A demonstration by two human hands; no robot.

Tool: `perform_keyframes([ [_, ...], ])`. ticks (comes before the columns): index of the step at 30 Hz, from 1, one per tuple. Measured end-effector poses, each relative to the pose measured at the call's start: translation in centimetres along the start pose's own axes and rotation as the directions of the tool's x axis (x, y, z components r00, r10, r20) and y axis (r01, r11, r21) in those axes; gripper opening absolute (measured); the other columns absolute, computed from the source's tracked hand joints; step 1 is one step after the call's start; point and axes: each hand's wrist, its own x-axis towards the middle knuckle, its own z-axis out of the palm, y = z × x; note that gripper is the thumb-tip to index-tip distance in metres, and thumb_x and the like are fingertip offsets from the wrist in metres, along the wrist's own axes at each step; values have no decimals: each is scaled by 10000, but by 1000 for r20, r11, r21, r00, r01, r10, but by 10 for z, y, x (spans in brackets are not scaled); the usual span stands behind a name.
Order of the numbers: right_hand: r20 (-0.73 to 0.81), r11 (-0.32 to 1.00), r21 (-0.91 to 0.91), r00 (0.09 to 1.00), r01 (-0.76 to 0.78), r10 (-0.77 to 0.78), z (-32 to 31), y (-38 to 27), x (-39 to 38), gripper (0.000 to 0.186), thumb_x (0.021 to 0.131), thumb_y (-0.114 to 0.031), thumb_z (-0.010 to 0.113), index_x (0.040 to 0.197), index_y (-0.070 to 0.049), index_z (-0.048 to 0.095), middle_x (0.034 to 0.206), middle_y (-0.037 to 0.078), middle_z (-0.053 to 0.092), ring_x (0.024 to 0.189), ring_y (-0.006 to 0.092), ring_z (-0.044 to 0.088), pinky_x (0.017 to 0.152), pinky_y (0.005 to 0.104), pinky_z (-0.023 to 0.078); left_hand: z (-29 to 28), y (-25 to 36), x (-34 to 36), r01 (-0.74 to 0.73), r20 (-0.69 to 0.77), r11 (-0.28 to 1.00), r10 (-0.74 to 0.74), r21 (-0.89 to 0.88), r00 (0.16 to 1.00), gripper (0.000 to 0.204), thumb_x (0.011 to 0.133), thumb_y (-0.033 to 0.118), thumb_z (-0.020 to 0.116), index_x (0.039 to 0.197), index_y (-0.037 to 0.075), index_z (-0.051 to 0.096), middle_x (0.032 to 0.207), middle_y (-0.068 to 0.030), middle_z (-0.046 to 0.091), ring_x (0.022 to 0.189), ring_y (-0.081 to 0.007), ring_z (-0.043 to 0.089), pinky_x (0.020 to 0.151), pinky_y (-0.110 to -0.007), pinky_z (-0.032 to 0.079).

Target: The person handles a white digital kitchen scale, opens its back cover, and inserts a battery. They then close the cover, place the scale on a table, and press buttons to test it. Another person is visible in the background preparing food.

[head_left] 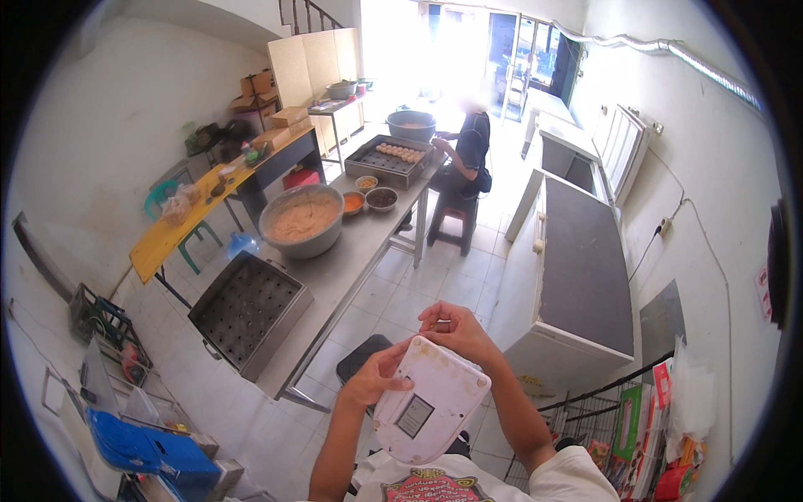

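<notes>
A white device (450, 391) is gripped at its edge by the left hand (375, 381); beside that grip, the right hand's (460, 332) hold cannot be told. If one-handed support slips, a drop could be caused.

Bright daylight (401, 50) faces you; white square floor tiles (452, 280) separate the long steel table (330, 280) from a grey-topped white chest freezer (585, 276).

**Concealed and Indistinct Parts of the Scene**

The white device (443, 389) hides its own opposite face and part of the left grip (375, 381); marks on its label (414, 416) are too small to read. Whether the right grip (460, 331) pinches anything is unclear. The lower edge crops the shirt (439, 487). A seated co-worker's head (475, 94) is blurred.
</notes>
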Motion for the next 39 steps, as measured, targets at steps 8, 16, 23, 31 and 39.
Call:
perform_keyframes([
  [8, 18, 997, 25, 997, 78, -79, -5, 10, -1, 275, 895, 12, 690, 1164, -3, 634, 986, 49, 673, 943, 133, 680, 869, 276, 567, -5, 4, -3, -7, 10, 997, 6, 71, 1000, 955, 715, 2, 839, 1539, -41, 359, 1442, -105, 541, 1335, -186, 483, 1161, -352, 322],
  [16, -86, 996, 8, 992, 93, -92, -3, 20, -2, 277, 851, -50, 701, 1117, 26, 701, 963, 74, 708, 916, 127, 674, 828, 279, 555, -12, -7, -8, 34, -17, 997, -33, 71, 999, 898, 734, 19, 842, 1513, -48, 400, 1413, -97, 567, 1309, -183, 507, 1133, -354, 365],
  [23, -188, 999, 19, 982, 27, -23, 10, 8, -18, 327, 853, -41, 714, 1170, 32, 687, 967, 80, 708, 920, 134, 688, 834, 285, 569, -13, -15, -1, 51, -8, 996, -50, 79, 999, 849, 752, 43, 839, 1492, -51, 433, 1380, -95, 588, 1271, -176, 530, 1113, -349, 382],
  [31, -112, 1000, 9, 994, -7, 7, -8, 28, -24, 312, 899, -4, 701, 1209, 17, 674, 965, 87, 732, 903, 141, 707, 835, 284, 577, -13, -19, 1, 38, 15, 999, -38, 36, 999, 824, 748, 60, 847, 1467, -56, 462, 1352, -104, 609, 1250, -177, 546, 1105, -346, 394],
  [39, -211, 1000, 26, 977, 16, -10, -2, 27, -27, 330, 906, -19, 711, 1231, 16, 663, 984, 103, 747, 927, 150, 717, 828, 284, 581, -7, -11, 2, 40, -15, 996, -39, 76, 999, 799, 753, 46, 837, 1457, -59, 473, 1333, -100, 622, 1220, -178, 572, 1081, -342, 420],
])
